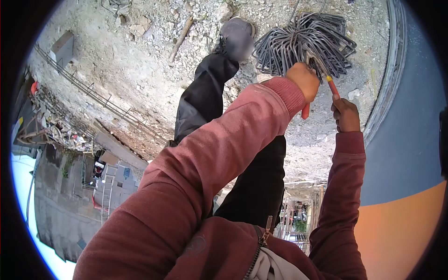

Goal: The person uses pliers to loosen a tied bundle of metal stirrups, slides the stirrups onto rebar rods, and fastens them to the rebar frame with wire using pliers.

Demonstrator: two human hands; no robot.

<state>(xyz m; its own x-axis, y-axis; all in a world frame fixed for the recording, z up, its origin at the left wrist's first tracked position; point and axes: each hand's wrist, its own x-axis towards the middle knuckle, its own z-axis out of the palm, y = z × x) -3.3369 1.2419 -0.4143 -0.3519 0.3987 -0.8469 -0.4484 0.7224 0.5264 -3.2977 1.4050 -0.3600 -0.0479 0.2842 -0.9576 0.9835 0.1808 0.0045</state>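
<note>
A pair of bolt cutters (pixel 332 85) with red grips and a yellow collar is spread between my two hands. My left hand (pixel 304 80) is closed round one handle, whose red end pokes out below the fist. Round the other handle my right hand (pixel 346 113) is wrapped, lower and to the right. The metal jaws lie against the near side of a bundle of bent steel rebar stirrups (pixel 301 39) on the ground. What sits between the jaws is too small to make out.
My shoe (pixel 237 38) stands on the rubble left of the bundle. A wooden stick (pixel 181 39) lies further left. A long rebar cage (pixel 105 100) crosses the left side, near a concrete block (pixel 62 48). A grey and orange wall (pixel 403 126) rises on the right.
</note>
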